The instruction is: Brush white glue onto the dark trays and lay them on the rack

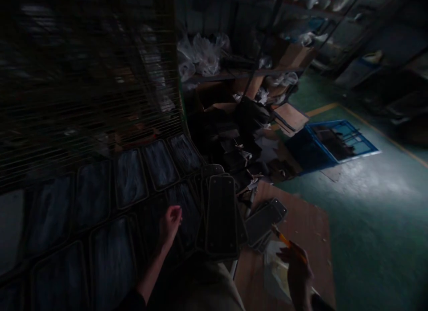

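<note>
My right hand point(298, 268) grips a brush point(283, 239) with an orange handle, its bristles pointing up and left. Below it, on a wooden board, lies a clear plastic sheet or bag point(272, 275) with something pale yellow on it. My left hand point(171, 219) hovers over the dark panels with its fingers curled in, and I see nothing in them. Rows of dark rounded rectangular panels point(112, 253) spread out on the left, many streaked whitish. Between my hands stands a stack of dark panels point(221, 215) with small dots at the corners.
More dark panels point(265, 219) lie on the wooden board point(310, 231). A wire mesh wall point(133, 79) rises behind the rows. Shelves with plastic bags point(203, 55) stand at the back. On the green floor point(377, 226) is a blue crate point(314, 150). The scene is dim.
</note>
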Demonstrator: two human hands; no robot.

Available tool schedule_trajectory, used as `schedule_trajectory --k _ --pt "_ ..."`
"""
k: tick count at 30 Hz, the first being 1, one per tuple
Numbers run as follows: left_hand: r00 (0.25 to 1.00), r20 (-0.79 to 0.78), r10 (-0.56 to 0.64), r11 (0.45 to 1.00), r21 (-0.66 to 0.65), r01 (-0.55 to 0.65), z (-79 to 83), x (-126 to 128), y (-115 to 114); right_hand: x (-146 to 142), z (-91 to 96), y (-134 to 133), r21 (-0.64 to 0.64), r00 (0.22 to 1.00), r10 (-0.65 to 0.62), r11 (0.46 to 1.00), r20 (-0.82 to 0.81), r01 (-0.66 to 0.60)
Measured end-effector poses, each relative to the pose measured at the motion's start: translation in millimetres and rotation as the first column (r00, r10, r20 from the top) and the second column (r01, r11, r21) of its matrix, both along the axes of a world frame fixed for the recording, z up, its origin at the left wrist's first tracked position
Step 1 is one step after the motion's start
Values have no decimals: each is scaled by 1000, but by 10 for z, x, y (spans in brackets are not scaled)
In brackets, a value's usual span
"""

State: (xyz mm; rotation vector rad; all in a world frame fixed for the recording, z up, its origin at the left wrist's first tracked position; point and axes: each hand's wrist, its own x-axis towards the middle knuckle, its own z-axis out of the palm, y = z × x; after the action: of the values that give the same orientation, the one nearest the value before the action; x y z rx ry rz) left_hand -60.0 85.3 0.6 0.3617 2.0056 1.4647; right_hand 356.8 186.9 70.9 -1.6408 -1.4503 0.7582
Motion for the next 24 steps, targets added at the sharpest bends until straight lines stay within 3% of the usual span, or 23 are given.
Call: schedule_trajectory --k 3,5,9,12,16,21,24 --pt "920 -19 -390 919 -72 388 72 630 -142 387 -210 -372 -110 977 -174 981 -126 160" --pt "851 -151 -504 861 -168 480 107 916 -201 611 -346 -630 -155 935 -325 940 -143 303" --pt "716 -384 -582 807 -381 452 125 1098 -193 960 -597 -984 -166 860 -502 859 -91 484" --pt "676 -333 -657 735 -479 479 139 1052 -145 1132 -775 -1057 -157 855 -517 849 -41 505" --pt "680 -209 -703 673 -504 542 123 991 -149 1224 -1032 -971 -168 877 -481 866 -19 471" --pt "745 -119 -657 717 -405 568 61 1000 -201 1215 -1366 -788 -184 907 -419 889 41 419" --pt "806 39 -591 756 -320 571 70 1019 -208 1233 -1553 -698 -177 903 -412 887 118 427"
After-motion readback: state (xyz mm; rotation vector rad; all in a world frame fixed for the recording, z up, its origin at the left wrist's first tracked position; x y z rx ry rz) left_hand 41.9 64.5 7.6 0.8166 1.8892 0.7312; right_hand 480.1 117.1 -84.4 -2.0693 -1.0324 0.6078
